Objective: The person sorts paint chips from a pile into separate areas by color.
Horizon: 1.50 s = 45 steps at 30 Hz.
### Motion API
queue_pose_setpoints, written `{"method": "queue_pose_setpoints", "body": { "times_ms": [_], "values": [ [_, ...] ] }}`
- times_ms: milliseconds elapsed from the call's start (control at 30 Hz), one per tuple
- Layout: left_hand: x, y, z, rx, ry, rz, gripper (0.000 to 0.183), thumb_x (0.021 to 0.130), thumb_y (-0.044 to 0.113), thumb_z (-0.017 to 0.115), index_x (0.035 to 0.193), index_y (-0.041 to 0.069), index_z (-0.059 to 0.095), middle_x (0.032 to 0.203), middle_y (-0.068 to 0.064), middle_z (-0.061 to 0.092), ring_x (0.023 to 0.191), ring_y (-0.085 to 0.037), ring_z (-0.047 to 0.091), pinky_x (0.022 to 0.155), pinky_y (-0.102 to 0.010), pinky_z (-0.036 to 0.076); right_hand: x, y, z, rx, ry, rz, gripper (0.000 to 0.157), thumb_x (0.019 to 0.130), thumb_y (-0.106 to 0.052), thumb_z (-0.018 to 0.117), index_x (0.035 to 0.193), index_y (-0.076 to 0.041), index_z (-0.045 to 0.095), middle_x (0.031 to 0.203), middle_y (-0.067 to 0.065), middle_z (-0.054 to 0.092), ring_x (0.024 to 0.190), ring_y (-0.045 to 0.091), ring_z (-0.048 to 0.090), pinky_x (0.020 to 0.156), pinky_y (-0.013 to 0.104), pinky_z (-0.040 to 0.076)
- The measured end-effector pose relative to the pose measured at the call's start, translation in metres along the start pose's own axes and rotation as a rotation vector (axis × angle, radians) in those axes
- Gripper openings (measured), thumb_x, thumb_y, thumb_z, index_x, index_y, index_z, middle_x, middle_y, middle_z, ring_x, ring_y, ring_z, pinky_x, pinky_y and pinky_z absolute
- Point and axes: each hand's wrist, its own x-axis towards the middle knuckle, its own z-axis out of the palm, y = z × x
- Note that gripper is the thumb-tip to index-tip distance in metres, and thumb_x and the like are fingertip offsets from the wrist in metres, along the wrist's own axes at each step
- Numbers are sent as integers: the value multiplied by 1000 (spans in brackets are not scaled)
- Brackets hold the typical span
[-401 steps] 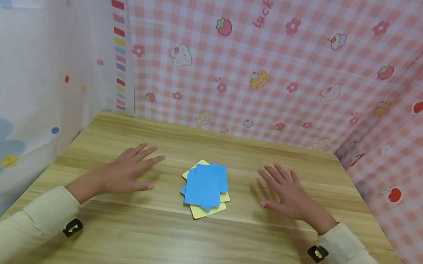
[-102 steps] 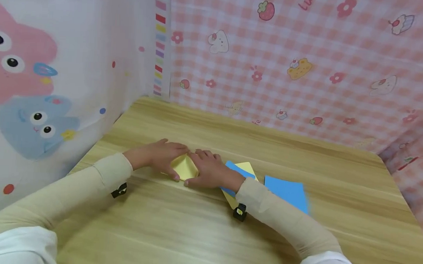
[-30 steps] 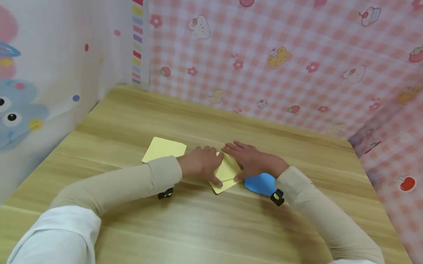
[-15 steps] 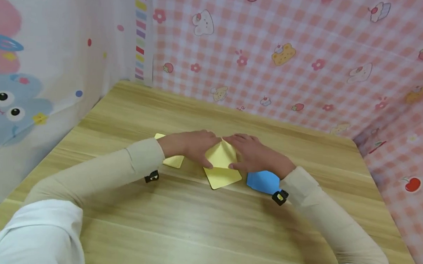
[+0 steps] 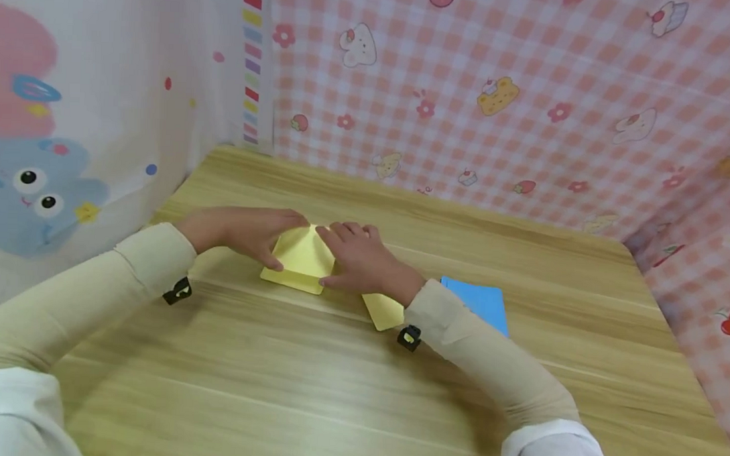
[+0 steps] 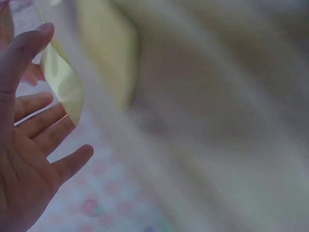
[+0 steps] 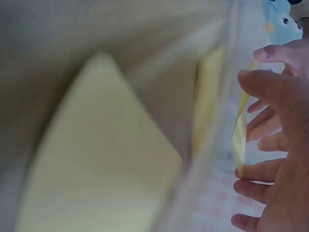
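Observation:
A yellow card (image 5: 306,249), bowed in the middle, is held between both hands at the left of the table. My left hand (image 5: 253,234) pinches its left side between thumb and fingers, while my right hand (image 5: 364,260) pinches the opposite side. Another yellow card (image 5: 291,280) lies just beneath, mostly covered by the held one. The left wrist view shows the curved card (image 6: 65,87) between thumb and fingertips. Seen from the right wrist, the same card (image 7: 240,140) is nearly edge-on, clear of the table. Further yellow (image 5: 383,312) lies on the table, partly hidden behind the right wrist.
Blue cards (image 5: 483,302) lie to the right, partly covered by the right sleeve. The wooden table (image 5: 311,387) meets a pink checked cloth (image 5: 436,89) at the back and a white patterned cloth (image 5: 133,112) on the left. Each wrist carries a small black camera mount (image 5: 409,337).
Both hands have carried the yellow card leftward, from the middle pile to above the left yellow card. Since the first frame, the mixed pile has been split, with blue cards moved right.

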Motion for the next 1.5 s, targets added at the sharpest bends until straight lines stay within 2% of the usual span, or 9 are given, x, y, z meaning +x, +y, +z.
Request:
{"method": "queue_pose_setpoints", "body": {
  "times_ms": [200, 367, 500, 633, 800, 967, 1167, 1367, 1500],
  "values": [
    [6, -10, 28, -31, -40, 4, 92, 86, 28, 82, 151, -13, 31, 157, -32, 31, 145, -45, 33, 118, -55, 28, 7, -7, 23, -18, -121, 50, 98, 90, -66, 63, 163, -16, 20, 160, 13, 34, 148, 33, 27, 113, 64, 25],
    [16, 0, 24, 55, -24, 13, 99, 84, 38, 83, 153, -10, 30, 158, -32, 27, 145, -47, 31, 117, -59, 27, 1, 5, 13, 17, -169, 18, 107, 87, -68, 65, 164, -15, 13, 166, 17, 22, 152, 35, 16, 115, 66, 18],
    [30, 31, 10, 146, 25, 18, 103, 84, 50, 79, 155, -7, 31, 159, -29, 28, 145, -44, 33, 115, -62, 29, -15, 26, -11, 39, -189, -14, 105, 89, -62, 68, 164, -13, 14, 168, 13, 18, 154, 34, 12, 116, 66, 17],
    [46, 72, 6, 210, 100, 37, 98, 89, 55, 72, 150, -12, 35, 152, -29, 42, 137, -42, 46, 112, -56, 37, -43, 53, -31, 79, -220, -21, 97, 90, -50, 74, 163, -14, 21, 168, 6, 21, 155, 32, 9, 117, 65, 15],
    [69, 117, 29, 285, 99, -60, 97, 90, 65, 64, 146, -10, 41, 141, -27, 54, 128, -41, 55, 105, -54, 45, -77, 81, -26, 75, -263, -4, 96, 85, -43, 81, 161, -18, 28, 166, 2, 25, 154, 33, 11, 117, 64, 17],
    [90, 141, 64, 304, 61, -189, 104, 84, 76, 61, 147, -5, 44, 133, -23, 58, 122, -38, 58, 102, -54, 47, -97, 92, -3, 74, -309, -30, 101, 83, -43, 83, 162, -17, 26, 167, 4, 25, 154, 36, 13, 115, 65, 20],
    [101, 145, 86, 322, 62, -200, 104, 80, 76, 67, 145, -3, 47, 130, -21, 58, 119, -35, 58, 98, -52, 47, -104, 93, 14, 103, -307, -54, 102, 83, -43, 83, 162, -13, 25, 166, 6, 26, 154, 34, 16, 113, 66, 24],
    [101, 131, 75, 232, 23, -69, 97, 83, 58, 76, 149, -3, 41, 137, -22, 52, 124, -38, 51, 99, -50, 49, -111, 94, 21, 149, -235, -38, 100, 83, -42, 84, 160, -9, 28, 161, 13, 32, 149, 36, 26, 113, 65, 27],
    [102, 117, 65, 143, -9, 36, 100, 84, 50, 79, 154, -4, 33, 148, -24, 44, 134, -40, 43, 110, -48, 41, -116, 91, 23, 223, -180, -11, 103, 83, -48, 82, 160, -7, 27, 160, 17, 32, 147, 37, 29, 114, 63, 27]
  ]
}}
